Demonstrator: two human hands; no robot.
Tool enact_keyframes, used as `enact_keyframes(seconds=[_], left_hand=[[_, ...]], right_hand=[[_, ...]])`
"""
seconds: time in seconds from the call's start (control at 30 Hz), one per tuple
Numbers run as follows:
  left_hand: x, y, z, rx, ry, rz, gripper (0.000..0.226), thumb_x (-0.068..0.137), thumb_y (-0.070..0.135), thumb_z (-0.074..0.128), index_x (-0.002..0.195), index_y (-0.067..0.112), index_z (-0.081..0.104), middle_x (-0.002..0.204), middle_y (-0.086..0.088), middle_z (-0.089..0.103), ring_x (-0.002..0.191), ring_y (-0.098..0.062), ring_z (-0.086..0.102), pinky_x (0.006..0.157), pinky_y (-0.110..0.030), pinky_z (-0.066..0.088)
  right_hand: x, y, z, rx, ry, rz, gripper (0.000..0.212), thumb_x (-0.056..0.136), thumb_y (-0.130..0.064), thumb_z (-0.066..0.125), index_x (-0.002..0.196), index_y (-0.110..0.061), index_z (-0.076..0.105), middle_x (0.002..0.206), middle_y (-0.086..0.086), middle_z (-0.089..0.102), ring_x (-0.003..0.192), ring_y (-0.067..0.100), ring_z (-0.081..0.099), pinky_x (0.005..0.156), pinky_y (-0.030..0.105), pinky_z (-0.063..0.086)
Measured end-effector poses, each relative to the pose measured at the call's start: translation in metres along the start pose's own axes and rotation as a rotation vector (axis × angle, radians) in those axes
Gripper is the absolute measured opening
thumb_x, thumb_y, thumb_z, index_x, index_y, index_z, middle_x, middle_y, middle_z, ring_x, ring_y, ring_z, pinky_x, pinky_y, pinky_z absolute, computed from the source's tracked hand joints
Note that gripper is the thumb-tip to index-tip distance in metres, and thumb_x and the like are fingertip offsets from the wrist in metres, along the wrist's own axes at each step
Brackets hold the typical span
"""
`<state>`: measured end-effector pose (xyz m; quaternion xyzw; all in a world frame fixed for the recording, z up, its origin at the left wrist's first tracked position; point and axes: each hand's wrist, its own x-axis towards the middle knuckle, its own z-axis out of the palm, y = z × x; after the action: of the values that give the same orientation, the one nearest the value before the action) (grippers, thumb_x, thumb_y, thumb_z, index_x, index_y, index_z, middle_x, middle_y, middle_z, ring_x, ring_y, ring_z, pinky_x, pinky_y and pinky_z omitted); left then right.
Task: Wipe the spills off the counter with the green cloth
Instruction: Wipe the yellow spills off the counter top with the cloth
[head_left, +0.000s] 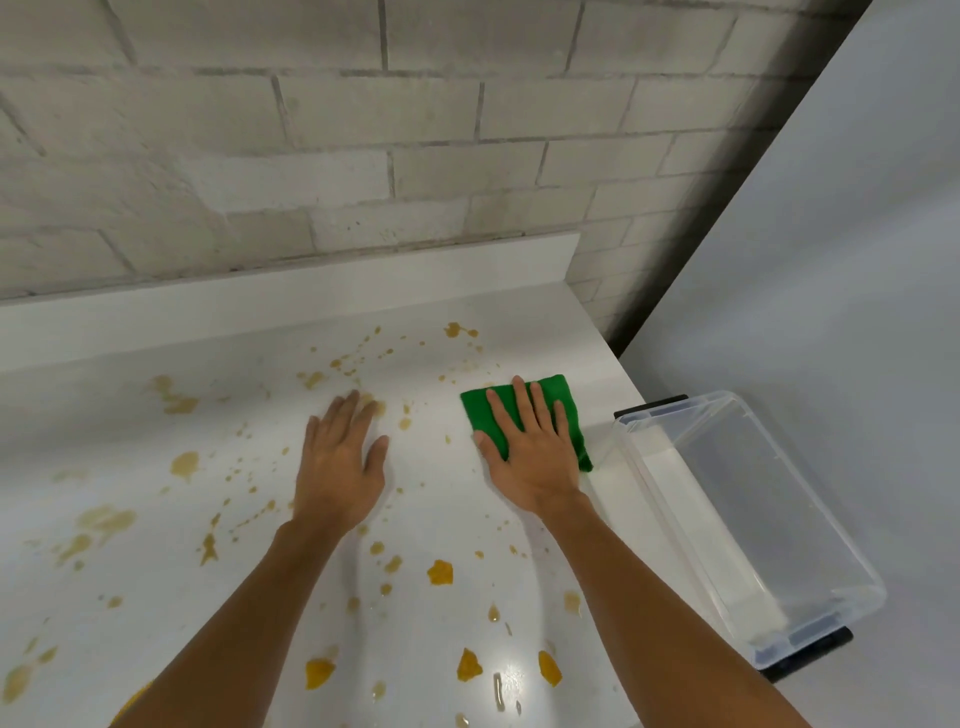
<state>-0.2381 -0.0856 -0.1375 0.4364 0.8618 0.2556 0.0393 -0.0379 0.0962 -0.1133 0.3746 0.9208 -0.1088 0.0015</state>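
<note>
A folded green cloth (558, 402) lies flat on the white counter (130, 457) near its right edge. My right hand (530, 452) presses on the cloth with straight, spread fingers. My left hand (340, 467) lies flat on the bare counter to the left of the cloth, fingers straight, holding nothing. Yellow-brown spills (440, 572) dot the counter in several splashes and blobs, from the back near the upstand to the front edge and across the left side.
A clear plastic bin (810, 525) with black handles sits just past the counter's right edge, beside the cloth. A low white upstand (291, 291) and a grey brick wall (363, 130) close the back. A plain white panel (857, 234) stands on the right.
</note>
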Motion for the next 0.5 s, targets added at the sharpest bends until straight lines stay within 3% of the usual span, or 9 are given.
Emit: enact_keyframes(seconds=[0.17,0.3,0.5], left_hand=[[-0.003,0.000,0.005,0.087,-0.006,0.008,0.065,0.107,0.050,0.018,0.162,0.021,0.035,0.173,-0.003,0.023,0.162,-0.019,0.011,0.132,-0.048,0.008],[-0.005,0.001,0.004,0.111,-0.002,0.007,0.064,0.107,0.050,0.017,0.164,0.023,0.032,0.173,-0.001,0.020,0.162,-0.017,0.008,0.132,-0.047,0.007],[-0.007,0.002,0.004,0.129,0.014,0.004,0.061,0.108,0.049,0.020,0.163,0.025,0.033,0.173,-0.001,0.021,0.162,-0.016,0.008,0.132,-0.046,0.008]], right_hand=[[-0.015,-0.014,0.010,0.029,-0.028,-0.059,0.082,0.094,-0.073,-0.021,0.168,-0.042,-0.003,0.177,-0.005,-0.018,0.163,0.023,-0.021,0.132,0.052,-0.012],[-0.011,0.009,0.000,-0.023,-0.068,-0.067,0.078,0.095,-0.061,-0.007,0.169,-0.040,0.002,0.179,-0.004,-0.011,0.165,0.022,-0.012,0.134,0.047,-0.005],[0.011,0.014,-0.009,-0.033,-0.076,-0.031,0.085,0.092,-0.066,-0.001,0.171,-0.035,0.005,0.179,-0.001,-0.010,0.165,0.024,-0.010,0.133,0.049,-0.007]])
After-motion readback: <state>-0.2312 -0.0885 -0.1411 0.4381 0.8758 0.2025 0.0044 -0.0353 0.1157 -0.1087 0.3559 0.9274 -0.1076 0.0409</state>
